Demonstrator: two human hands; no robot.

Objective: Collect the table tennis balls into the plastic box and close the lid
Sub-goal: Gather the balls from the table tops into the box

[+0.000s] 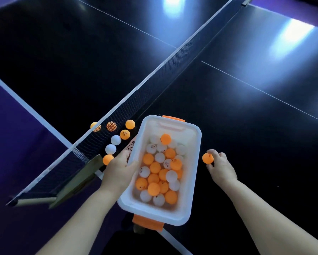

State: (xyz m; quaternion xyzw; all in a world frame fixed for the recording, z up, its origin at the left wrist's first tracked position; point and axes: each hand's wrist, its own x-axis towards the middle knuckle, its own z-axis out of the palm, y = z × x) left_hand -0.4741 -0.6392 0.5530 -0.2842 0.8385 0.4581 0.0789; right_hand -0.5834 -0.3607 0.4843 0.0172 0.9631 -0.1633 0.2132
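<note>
L hand grips box; R hand pinches orange ball; 7 loose balls by net (2 behind).

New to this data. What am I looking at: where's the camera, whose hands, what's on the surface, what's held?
There is no machine here. A person works with bare hands, and the single picture comes from a wide-angle camera worn on their head, looking forward and down.

The surface is a dark table tennis table with its net running diagonally across it.

The wearer's left hand grips one long side of a white plastic box. The box is open, with no lid on it, and has orange clips at both ends. It already holds many orange and white balls.

The right hand pinches one orange ball just to the right of the box. Several loose balls lie by the net, left of the box.
</note>
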